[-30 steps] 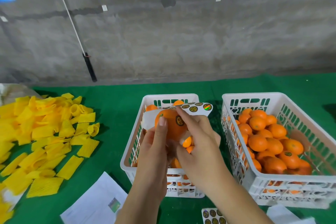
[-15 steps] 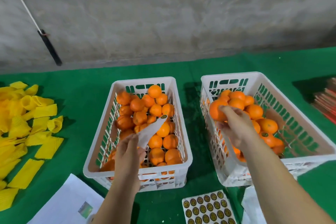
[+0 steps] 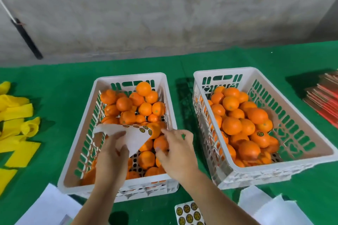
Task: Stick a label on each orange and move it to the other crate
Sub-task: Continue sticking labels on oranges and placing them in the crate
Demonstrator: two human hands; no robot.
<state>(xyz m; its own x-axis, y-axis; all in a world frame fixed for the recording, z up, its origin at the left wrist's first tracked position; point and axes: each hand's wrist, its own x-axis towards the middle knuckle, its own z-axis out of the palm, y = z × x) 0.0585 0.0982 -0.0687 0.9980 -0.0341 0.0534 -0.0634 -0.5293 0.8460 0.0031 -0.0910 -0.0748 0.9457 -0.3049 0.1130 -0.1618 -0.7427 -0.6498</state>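
Two white plastic crates stand side by side on the green cloth. The left crate holds several unlabelled oranges. The right crate holds several oranges too, one showing a round label. Over the left crate, my left hand holds a white label strip with dark round stickers along its top edge. My right hand reaches into the left crate, its thumb and fingers curled round an orange.
A sheet of round stickers lies at the near edge between the crates. White papers lie near left and near right. Yellow foam nets are piled at the left. Red cardboard sheets are stacked at the far right.
My right hand carried the labelled orange to the right crate, let it go there, and came back to the left crate. My left hand kept the label strip and lowered it.
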